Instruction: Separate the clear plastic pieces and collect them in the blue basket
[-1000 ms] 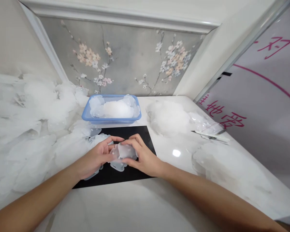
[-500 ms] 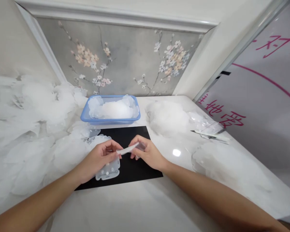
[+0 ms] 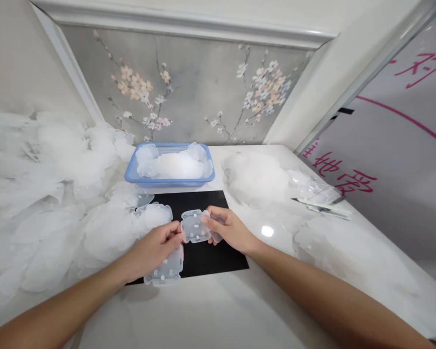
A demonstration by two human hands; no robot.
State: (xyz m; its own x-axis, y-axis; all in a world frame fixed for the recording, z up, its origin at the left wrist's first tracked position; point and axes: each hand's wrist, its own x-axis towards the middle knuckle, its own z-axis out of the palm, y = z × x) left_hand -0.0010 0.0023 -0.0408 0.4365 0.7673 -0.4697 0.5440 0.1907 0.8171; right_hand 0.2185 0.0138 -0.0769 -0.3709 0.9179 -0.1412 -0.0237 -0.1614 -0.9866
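Note:
Between my hands is a translucent plastic piece [image 3: 195,227] with scalloped edges and small white nubs, its flat face turned to me. My right hand [image 3: 233,231] pinches its right side with thumb and fingers. At the piece's left edge, my left hand [image 3: 153,248] has its thumb and forefinger closed together. A second translucent plastic piece [image 3: 164,272] of the same kind hangs below my left hand, apparently held in its curled fingers, which are partly hidden. Part of another clear piece [image 3: 217,234] shows behind my right fingers. A black mat [image 3: 212,259] lies underneath.
Behind the mat stands a blue basket [image 3: 169,183] holding translucent pieces. A large heap of pieces [image 3: 54,208] covers the left side. Another pile [image 3: 256,178] and a clear plastic bag [image 3: 314,188] lie to the right. A whiteboard [image 3: 396,194] with pink writing borders the table's right.
The piece between my hands has turned from edge-on to face me. The piece under my left hand has shifted slightly down. The whole view has moved a little.

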